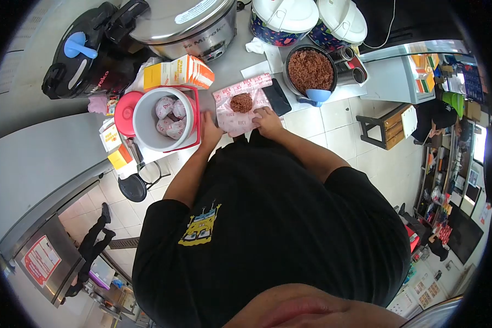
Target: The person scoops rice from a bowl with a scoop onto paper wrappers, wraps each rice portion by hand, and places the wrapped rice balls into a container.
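A mound of reddish-brown rice (241,103) sits on a sheet of pink-and-white paper printed "RICE" (232,121), flat on the counter before me. My right hand (268,122) has its fingers closed at the sheet's lower right edge. My left hand (210,130) is between the sheet and a white bucket (142,134), fingers stretched forward; whether it touches the paper is unclear. Several wrapped rice packs (172,115) lie inside the bucket. A black pot of reddish-brown rice (310,68) stands to the right, a blue scoop (317,96) at its near rim.
A dark phone-like slab (277,97) lies right of the paper. Orange-and-white cartons (180,72) and a red lid (127,113) crowd the bucket. Large cookers (186,27) and white-lidded containers (284,16) stand at the back. Other people are farther off on both sides.
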`<state>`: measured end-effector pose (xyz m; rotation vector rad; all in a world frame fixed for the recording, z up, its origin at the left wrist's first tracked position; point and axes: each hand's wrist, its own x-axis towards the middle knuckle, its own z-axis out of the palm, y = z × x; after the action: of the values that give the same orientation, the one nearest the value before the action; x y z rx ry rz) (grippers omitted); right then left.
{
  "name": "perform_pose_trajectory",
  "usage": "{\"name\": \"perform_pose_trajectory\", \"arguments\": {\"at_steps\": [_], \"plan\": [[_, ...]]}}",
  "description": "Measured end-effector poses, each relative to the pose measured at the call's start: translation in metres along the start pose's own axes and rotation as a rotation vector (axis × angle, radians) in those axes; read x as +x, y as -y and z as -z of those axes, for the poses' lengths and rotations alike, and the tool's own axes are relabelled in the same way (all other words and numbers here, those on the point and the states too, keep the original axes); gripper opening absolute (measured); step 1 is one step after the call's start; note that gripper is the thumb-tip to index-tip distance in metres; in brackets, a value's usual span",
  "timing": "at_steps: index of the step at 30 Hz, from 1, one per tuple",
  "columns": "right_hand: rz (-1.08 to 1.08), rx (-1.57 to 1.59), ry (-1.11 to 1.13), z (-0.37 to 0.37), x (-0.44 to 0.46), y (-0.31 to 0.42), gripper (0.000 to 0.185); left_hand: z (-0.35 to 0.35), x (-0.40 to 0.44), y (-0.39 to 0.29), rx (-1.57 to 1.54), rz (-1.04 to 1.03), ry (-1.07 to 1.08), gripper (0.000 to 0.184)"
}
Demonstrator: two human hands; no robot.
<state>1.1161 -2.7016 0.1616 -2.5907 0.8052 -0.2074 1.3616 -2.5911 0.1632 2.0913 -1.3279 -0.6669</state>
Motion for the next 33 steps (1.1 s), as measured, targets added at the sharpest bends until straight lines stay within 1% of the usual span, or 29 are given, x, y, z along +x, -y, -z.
{"name": "perform_pose_trajectory", "arguments": {"at_steps": [1, 2, 4, 5, 6, 7, 8, 9, 10, 11, 12, 13, 14, 15, 16, 17, 18, 20, 21, 23, 24, 26, 27, 28, 29, 30, 31, 33], "plan": [[-0.017, 0.03, 0.051, 0.002, -0.001, -0.005, 0.017, 0.008, 0.001, -0.008, -0.051, -0.045, -0.225, 0.034], [-0.015, 0.03, 0.054, 0.002, -0.002, -0.007, 0.017, 0.012, 0.002, -0.009, -0.053, -0.041, -0.225, 0.034], [-0.037, 0.057, -0.042, 0.002, 0.001, -0.013, 0.018, 0.023, 0.011, -0.012, 0.039, -0.381, 0.125, 0.039], [-0.035, 0.054, -0.043, -0.001, 0.002, -0.018, 0.018, 0.02, 0.006, -0.004, 0.194, -0.457, 0.182, 0.039], [-0.057, 0.114, -0.012, -0.005, 0.003, -0.024, 0.016, 0.011, 0.003, 0.01, 0.193, -0.458, 0.179, 0.039], [-0.08, 0.174, 0.021, -0.007, 0.004, -0.028, 0.014, -0.002, -0.002, 0.026, 0.227, -0.47, 0.225, 0.035], [-0.078, 0.17, 0.023, -0.005, 0.006, -0.029, 0.014, -0.003, -0.004, 0.029, 0.26, -0.482, 0.27, 0.033], [-0.123, 0.249, 0.047, -0.002, 0.007, -0.031, 0.013, -0.004, -0.005, 0.033, 0.257, -0.48, 0.266, 0.033], [-0.17, 0.328, 0.072, 0.001, 0.009, -0.033, 0.013, -0.005, -0.007, 0.036, 0.254, -0.51, 0.233, 0.028], [-0.168, 0.327, 0.075, 0.006, 0.011, -0.035, 0.013, -0.004, -0.01, 0.037, 0.251, -0.539, 0.202, 0.024], [-0.129, 0.394, 0.095, 0.011, 0.013, -0.037, 0.013, -0.003, -0.014, 0.038, 0.249, -0.535, 0.202, 0.024], [-0.091, 0.462, 0.115, 0.015, 0.014, -0.038, 0.012, -0.001, -0.019, 0.039, 0.24, -0.511, 0.29, 0.023], [-0.089, 0.462, 0.119, 0.015, 0.013, -0.041, 0.012, 0.0, -0.023, 0.042, 0.232, -0.488, 0.377, 0.022], [-0.07, 0.529, 0.161, 0.015, 0.012, -0.044, 0.013, 0.003, -0.026, 0.046, 0.232, -0.484, 0.376, 0.022], [-0.049, 0.595, 0.203, 0.013, 0.013, -0.046, 0.013, 0.006, -0.027, 0.05, 0.191, -0.471, 0.438, 0.022], [-0.033, 0.62, 0.216, 0.012, 0.016, -0.046, 0.015, 0.008, -0.029, 0.053, 0.15, -0.457, 0.498, 0.024], [-0.03, 0.62, 0.218, 0.019, 0.019, -0.039, 0.015, 0.015, -0.031, 0.046, 0.15, -0.454, 0.495, 0.024], [-0.107, 0.625, 0.291, 0.033, 0.021, -0.025, 0.017, 0.023, -0.035, 0.035, 0.015, -0.343, 0.373, 0.024], [-0.105, 0.621, 0.293, 0.03, 0.025, -0.026, 0.017, 0.022, -0.034, 0.035, 0.012, -0.342, 0.369, 0.024], [0.002, 0.5, 0.264, 0.029, 0.037, -0.027, 0.016, 0.021, -0.029, 0.036, 0.0, -0.276, 0.398, 0.024], [0.004, 0.498, 0.267, 0.027, 0.045, -0.028, 0.016, 0.017, -0.028, 0.039, -0.002, -0.273, 0.394, 0.024], [-0.052, 0.483, 0.35, 0.024, 0.064, -0.032, 0.02, 0.012, -0.026, 0.042, -0.035, -0.277, 0.272, 0.023], [-0.051, 0.44, 0.336, 0.022, 0.073, -0.034, 0.016, 0.009, -0.025, 0.042, -0.036, -0.274, 0.268, 0.023], [-0.047, 0.44, 0.34, 0.02, 0.079, -0.037, 0.016, 0.006, -0.023, 0.041, -0.079, -0.271, 0.207, 0.021], [-0.143, 0.594, 0.345, 0.018, 0.084, -0.04, 0.014, 0.006, -0.022, 0.039, -0.122, -0.268, 0.146, 0.019], [-0.24, 0.748, 0.348, 0.018, 0.089, -0.042, 0.013, 0.008, -0.022, 0.038, -0.122, -0.265, 0.144, 0.019], [-0.226, 0.774, 0.304, 0.013, 0.091, -0.044, 0.013, 0.01, -0.021, 0.037, -0.107, -0.281, 0.126, 0.019], [-0.201, 0.76, 0.291, 0.011, 0.091, -0.046, 0.014, 0.019, -0.019, 0.027, -0.094, -0.296, 0.104, 0.019]]}}
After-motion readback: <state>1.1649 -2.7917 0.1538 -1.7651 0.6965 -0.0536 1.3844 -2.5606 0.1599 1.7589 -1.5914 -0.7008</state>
